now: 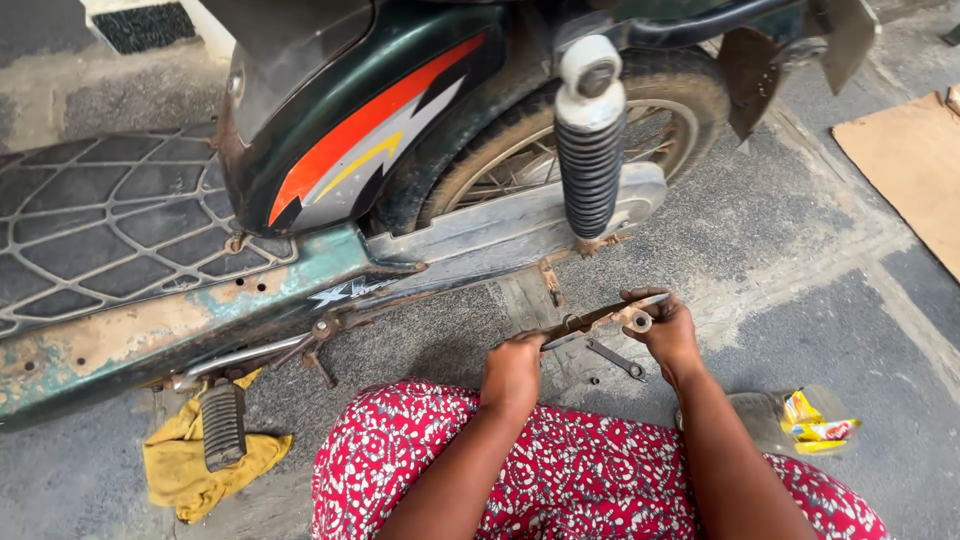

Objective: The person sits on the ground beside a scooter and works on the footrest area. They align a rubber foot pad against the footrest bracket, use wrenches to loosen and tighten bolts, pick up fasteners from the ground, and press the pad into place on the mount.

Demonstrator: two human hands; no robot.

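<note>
Both hands clamped on 1 rusty metal bracket, held in the air just above the person's lap. Left hand closed as a fist around the near end; right hand wrapped the far end, fingers curled over a round socket-like piece there. Grip on both: shut on the part, no gap seen.

Just below the bracket, a wrench lay on the floor, untouched. Red patterned skirt filled the bottom of the view.

Progress, as a judgement: the bracket looked already detached from the motorcycle, since it touched nothing but the hands; whether it was being cleaned, adjusted or refitted can't be told. Rear shock absorber and rear wheel sat mounted. A footpeg hung low on the left over a yellow rag.

Room: open asphalt to the right and ahead of the hands. Tight on the left by the frame and footpeg. Cardboard sheet far right, yellow wrapper near the right forearm.
</note>
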